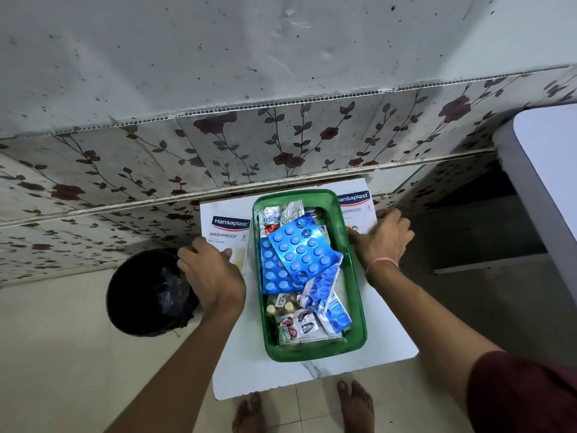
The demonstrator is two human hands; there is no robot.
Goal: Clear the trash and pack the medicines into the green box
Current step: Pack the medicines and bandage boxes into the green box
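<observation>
A green box stands in the middle of a small white table. It is filled with blue blister strips, silver foil packs and small sachets. A white Hansaplast plaster box lies left of the green box, and my left hand rests on its near end, fingers curled over it. A second Hansaplast box lies right of the green box, partly hidden behind its rim. My right hand lies flat on that box, fingers spread toward the wall.
A black trash bin with crumpled plastic inside stands on the floor left of the table. A flowered tiled wall rises right behind the table. A white surface juts in at the right. My bare feet show below the table's near edge.
</observation>
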